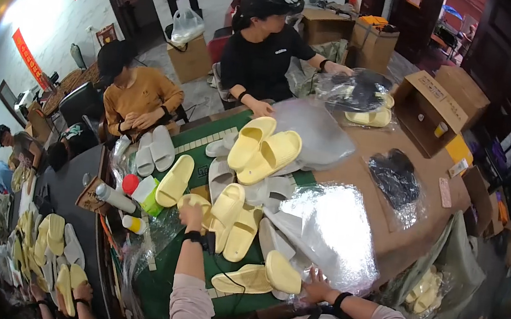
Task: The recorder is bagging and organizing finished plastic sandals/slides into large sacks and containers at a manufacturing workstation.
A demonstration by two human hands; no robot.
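My left hand (190, 215) reaches over the green table mat and grips a pale yellow slipper (204, 204), partly hidden by my fingers. My right hand (318, 289) has its fingers spread at the near edge of a stack of clear plastic bags (337, 228). Just left of that hand, one yellow slipper (284, 273) leans over another yellow slipper (244, 279). Between my hands a yellow pair (234, 222) lies soles down. Farther off, another yellow pair (264, 152) rests on grey slippers (222, 178).
Across the table a person in black (269, 55) touches a bagged pair; a person in orange (141, 99) sits at left. A flask (116, 198) and a yellow-white bottle (134, 225) stand left. An open carton (429, 111) is at far right. A sack (447, 269) holds bagged slippers.
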